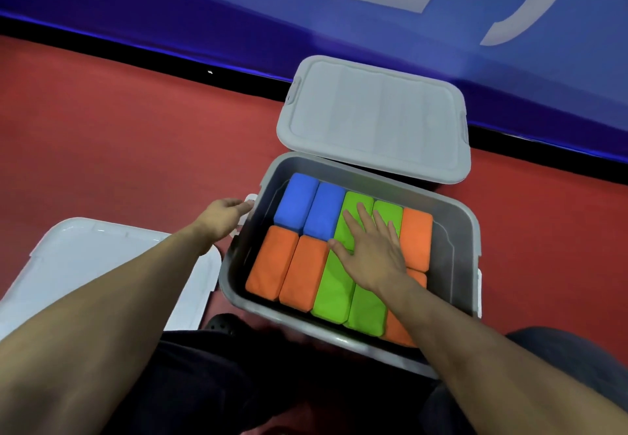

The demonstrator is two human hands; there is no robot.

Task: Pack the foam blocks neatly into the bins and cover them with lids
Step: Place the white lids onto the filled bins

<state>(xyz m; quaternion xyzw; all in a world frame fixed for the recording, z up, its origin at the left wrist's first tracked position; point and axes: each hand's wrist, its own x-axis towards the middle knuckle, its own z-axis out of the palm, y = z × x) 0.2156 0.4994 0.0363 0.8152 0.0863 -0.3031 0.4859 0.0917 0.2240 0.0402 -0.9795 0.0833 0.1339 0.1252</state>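
An open grey bin (pixel 457 230) stands on the red floor, packed with foam blocks in two rows: blue blocks (pixel 311 207) at the far left, orange blocks (pixel 287 268) near left and at the right, green blocks (pixel 334 290) in the middle. My right hand (pixel 372 247) lies flat with straight fingers on the green blocks. My left hand (pixel 224 213) touches the bin's left rim by a white latch; its fingers are partly hidden. A grey lid (pixel 373 118) lies on the floor just behind the bin.
A second bin with its white lid (pixel 102 264) on stands at the near left, touching my left forearm. A blue wall panel (pixel 339 26) with a black base strip runs along the back. My dark trousers and a shoe fill the near foreground.
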